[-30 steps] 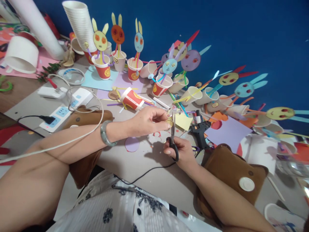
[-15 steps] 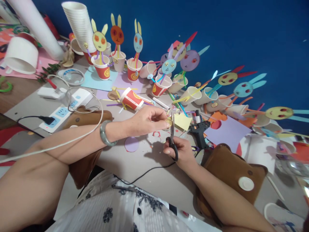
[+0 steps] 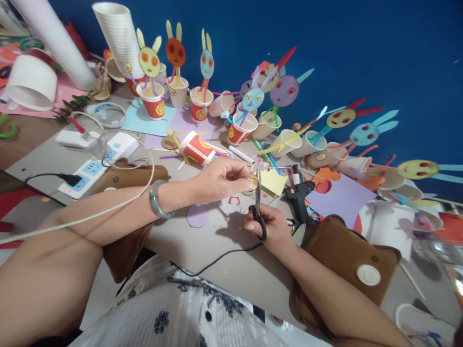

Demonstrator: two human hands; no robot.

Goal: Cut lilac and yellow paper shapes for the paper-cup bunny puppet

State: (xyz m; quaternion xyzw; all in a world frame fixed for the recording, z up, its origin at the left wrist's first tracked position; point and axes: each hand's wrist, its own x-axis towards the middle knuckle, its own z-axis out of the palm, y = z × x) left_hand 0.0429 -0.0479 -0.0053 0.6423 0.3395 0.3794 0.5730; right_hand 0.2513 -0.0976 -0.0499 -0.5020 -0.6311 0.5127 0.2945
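My left hand [image 3: 220,180] pinches a small yellowish paper piece [image 3: 254,182] between thumb and fingertips. Against its right edge stand the upright blades of the black-handled scissors [image 3: 258,195]. My right hand [image 3: 277,229] grips their handles, with the thumb and fingers around the loops. How far apart the blades are is hard to see. On the table below my left hand lies a purple paper circle [image 3: 197,216], near small red paper scraps [image 3: 234,200]. A yellow paper sheet [image 3: 274,181] is just behind the scissors.
A black glue gun [image 3: 301,200] lies right of my hands, its cord crossing the table's front. Paper cups with rabbit-faced figures [image 3: 150,61] line the blue wall. A power strip [image 3: 96,168] sits left, and a white cable [image 3: 119,207] runs over my left arm.
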